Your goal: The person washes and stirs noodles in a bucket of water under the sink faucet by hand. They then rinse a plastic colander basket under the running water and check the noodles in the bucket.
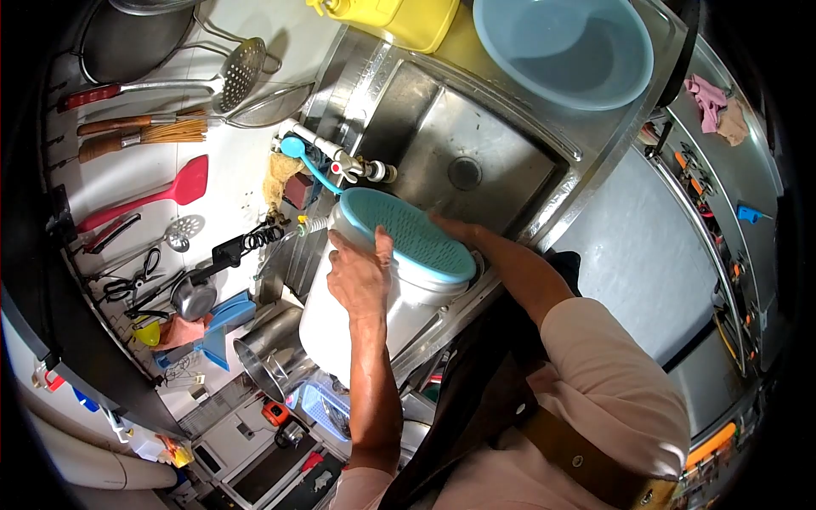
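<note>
A tall white bucket point(321, 319) stands or is held at the sink's near edge, appearing tilted in this rotated view. Over its mouth sits a light-blue perforated colander point(416, 234). My left hand point(361, 276) grips the near left side, its thumb on the colander's rim and its fingers against the bucket just below. My right hand point(457, 228) is at the colander's far right rim. Its fingers are partly hidden there. Whatever is inside the bucket is covered.
The steel sink point(501, 140) with its drain lies beyond the bucket. A tap point(365, 170) juts over it. A blue basin point(565, 51) and yellow jug point(399, 19) stand behind. Skimmers, a red spatula point(189, 180) and scissors hang on the left wall. A steel pot point(272, 357) is at lower left.
</note>
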Action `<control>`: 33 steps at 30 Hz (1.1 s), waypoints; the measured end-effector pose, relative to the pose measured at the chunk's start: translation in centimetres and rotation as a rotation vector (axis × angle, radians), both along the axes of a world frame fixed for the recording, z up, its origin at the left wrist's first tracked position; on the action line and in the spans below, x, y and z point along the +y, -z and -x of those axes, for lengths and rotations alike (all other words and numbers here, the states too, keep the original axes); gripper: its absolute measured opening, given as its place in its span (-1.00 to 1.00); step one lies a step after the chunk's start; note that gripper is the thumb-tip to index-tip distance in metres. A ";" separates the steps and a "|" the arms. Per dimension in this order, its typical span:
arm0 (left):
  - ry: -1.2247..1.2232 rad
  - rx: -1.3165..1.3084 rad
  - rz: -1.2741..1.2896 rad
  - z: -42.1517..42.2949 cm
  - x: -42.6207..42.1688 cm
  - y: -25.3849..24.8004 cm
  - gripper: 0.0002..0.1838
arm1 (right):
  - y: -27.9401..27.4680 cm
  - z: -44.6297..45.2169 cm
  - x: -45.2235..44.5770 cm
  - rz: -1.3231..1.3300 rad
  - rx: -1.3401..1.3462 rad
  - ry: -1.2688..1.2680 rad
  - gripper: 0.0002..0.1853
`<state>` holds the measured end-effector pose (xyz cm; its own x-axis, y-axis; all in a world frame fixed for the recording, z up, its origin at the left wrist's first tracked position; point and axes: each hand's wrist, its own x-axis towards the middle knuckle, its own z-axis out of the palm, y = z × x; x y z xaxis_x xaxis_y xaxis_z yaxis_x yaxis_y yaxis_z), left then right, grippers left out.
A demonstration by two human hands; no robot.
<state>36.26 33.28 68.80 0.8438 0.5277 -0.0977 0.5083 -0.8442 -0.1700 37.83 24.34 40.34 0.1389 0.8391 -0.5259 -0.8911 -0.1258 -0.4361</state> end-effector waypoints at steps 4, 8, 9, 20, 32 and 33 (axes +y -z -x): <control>0.005 -0.009 0.007 -0.1 -0.1 -0.1 0.04 | -0.6 -0.1 -0.1 -0.017 -0.016 0.016 -0.13; 0.000 0.001 -0.006 -0.2 -0.2 -0.1 0.04 | -0.7 -0.2 -0.2 0.004 -0.027 0.017 -0.13; -0.002 0.003 -0.009 -0.3 -0.3 -0.2 0.04 | -0.3 -0.1 -0.2 0.022 -0.040 0.009 -0.13; -0.022 0.020 0.013 -0.2 -0.3 -0.3 0.04 | 4.0 1.0 1.4 0.015 -0.011 -0.028 -0.10; -0.037 0.019 0.030 -0.2 -0.4 -0.3 0.01 | 5.1 1.3 1.8 -0.037 -0.069 0.002 -0.13; -0.054 0.024 0.045 -0.3 -0.6 -0.6 -0.01 | 4.9 1.2 1.6 -0.054 -0.075 -0.012 -0.15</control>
